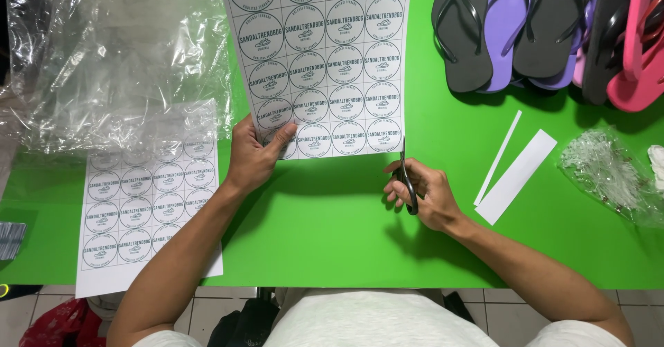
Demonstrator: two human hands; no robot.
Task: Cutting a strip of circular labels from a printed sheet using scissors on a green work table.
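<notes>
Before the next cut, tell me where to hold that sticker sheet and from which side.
Probably grip the sticker sheet at its bottom left corner, coming from the left, as the left hand does. The scissors in the right hand meet the bottom right edge, so that side should stay free.

Under the left fingers [277, 139] the sticker sheet [325, 63] is white with rows of dark teal round labels. The scissors [408, 181] in the right fingers [395, 189] are black. The tabletop [332, 222] is bright green. Beyond the right fingers lie black, purple and pink flip-flops [546, 29].
</notes>
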